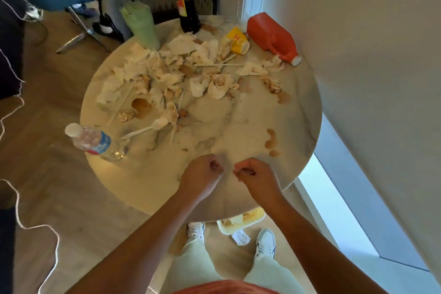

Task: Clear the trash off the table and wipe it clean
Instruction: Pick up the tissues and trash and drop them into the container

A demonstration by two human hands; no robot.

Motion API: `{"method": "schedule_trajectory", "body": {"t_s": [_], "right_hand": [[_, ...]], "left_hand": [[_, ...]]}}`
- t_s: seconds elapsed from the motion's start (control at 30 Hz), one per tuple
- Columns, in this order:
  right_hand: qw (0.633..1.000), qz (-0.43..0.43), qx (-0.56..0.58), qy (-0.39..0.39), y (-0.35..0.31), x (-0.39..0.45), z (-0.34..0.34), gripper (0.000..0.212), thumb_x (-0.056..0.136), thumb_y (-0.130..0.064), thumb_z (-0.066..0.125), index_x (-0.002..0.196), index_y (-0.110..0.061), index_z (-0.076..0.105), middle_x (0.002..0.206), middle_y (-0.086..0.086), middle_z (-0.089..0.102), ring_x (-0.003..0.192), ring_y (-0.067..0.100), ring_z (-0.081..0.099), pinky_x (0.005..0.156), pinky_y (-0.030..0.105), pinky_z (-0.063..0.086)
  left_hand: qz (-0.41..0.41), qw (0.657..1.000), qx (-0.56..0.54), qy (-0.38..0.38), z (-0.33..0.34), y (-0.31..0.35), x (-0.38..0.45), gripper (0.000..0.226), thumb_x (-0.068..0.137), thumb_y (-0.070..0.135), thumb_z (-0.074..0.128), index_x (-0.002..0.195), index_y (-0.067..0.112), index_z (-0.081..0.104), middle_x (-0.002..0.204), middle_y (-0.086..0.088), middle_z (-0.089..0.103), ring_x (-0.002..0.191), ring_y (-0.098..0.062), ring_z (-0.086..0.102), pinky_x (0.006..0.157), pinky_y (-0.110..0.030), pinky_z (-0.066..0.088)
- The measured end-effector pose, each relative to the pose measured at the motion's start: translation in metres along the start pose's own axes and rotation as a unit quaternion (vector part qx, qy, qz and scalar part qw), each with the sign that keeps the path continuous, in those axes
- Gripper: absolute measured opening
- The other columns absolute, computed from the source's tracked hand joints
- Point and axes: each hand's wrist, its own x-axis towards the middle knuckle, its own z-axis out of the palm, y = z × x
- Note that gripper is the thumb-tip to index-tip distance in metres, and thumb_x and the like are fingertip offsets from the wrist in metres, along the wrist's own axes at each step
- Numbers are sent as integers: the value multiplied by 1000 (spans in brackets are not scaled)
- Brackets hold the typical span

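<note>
Both hands (229, 175) curled, grasp unclear, tray (241, 221) under table (250, 126)

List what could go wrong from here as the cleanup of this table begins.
1. The water bottle overhangs the table edge on its side; a sweep of napkins may knock it off.
2. Wiping brown spills before lifting trash could smear them.
3. The tall dark bottle could topple if bumped.

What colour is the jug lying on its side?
Orange-red jug with a white cap, seen in the head view.
</note>
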Motion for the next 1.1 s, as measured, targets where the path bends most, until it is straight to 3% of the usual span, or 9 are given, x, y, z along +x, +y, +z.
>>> {"method": "schedule_trajectory", "body": {"t_s": [0.13, 0.3, 0.43, 0.53, 0.63, 0.8, 0.9, 1.1], "right_hand": [[999, 17, 24, 32, -23, 12, 32, 6, 83, -19, 70, 85, -25, 71, 79, -6, 71, 80, 11, 67, 74, 16, 48], [997, 43, 17, 64, -48, 27, 65, 6, 82, -22, 69, 83, -28, 70, 77, -7, 72, 78, 7, 67, 72, 20, 49], [995, 59, 14, 78, -57, 38, 83, 4, 83, -23, 69, 84, -27, 71, 79, -6, 73, 78, 8, 68, 71, 20, 49], [994, 66, 0, 82, -59, 41, 88, 4, 84, -25, 69, 87, -26, 70, 80, -7, 72, 78, 5, 67, 70, 17, 49], [993, 80, -8, 86, -59, 42, 90, 3, 85, -26, 69, 87, -27, 70, 78, -8, 72, 76, 3, 66, 64, 14, 45], [991, 89, 5, 99, -62, 50, 93, 2, 85, -24, 69, 85, -26, 69, 77, -7, 71, 73, 4, 65, 59, 10, 40], [991, 80, 35, 97, -68, 60, 96, 4, 86, -25, 69, 89, -24, 69, 80, -5, 71, 77, 7, 67, 64, 12, 43], [974, 100, 197, 48, -92, 83, 95, 25, 91, -35, 63, 114, -26, 64, 100, -3, 72, 89, 16, 71, 80, 34, 55]], "left_hand": [[14, 997, 72, 24, -60, -31, 49, 12, 86, 24, 55, 78, 23, 62, 76, 5, 63, 74, -17, 60, 65, -34, 48], [25, 988, 122, 93, -110, -55, 110, 10, 87, 27, 56, 90, 21, 63, 90, 1, 65, 86, -22, 62, 62, -31, 42], [12, 978, 180, 110, -119, -63, 152, 33, 89, 38, 59, 114, 18, 61, 111, -6, 61, 102, -29, 58, 70, -33, 44], [11, 966, 240, 94, -117, -66, 170, 39, 90, 44, 55, 116, 15, 59, 113, -9, 60, 105, -30, 57, 74, -38, 47], [24, 961, 257, 100, -113, -70, 177, 32, 91, 39, 55, 110, 16, 63, 107, -8, 61, 102, -29, 58, 73, -38, 48], [89, 963, 210, 142, -112, -75, 179, 18, 88, 28, 60, 97, 15, 68, 94, -6, 64, 90, -26, 59, 67, -35, 46], [140, 973, 103, 154, -114, -62, 169, 9, 86, 21, 62, 89, 15, 67, 88, 2, 60, 83, -16, 53, 66, -27, 41], [245, 967, -68, 15, -111, -30, 133, 6, 87, 18, 68, 83, 21, 65, 78, 10, 55, 71, -6, 52, 62, -13, 37]]}}
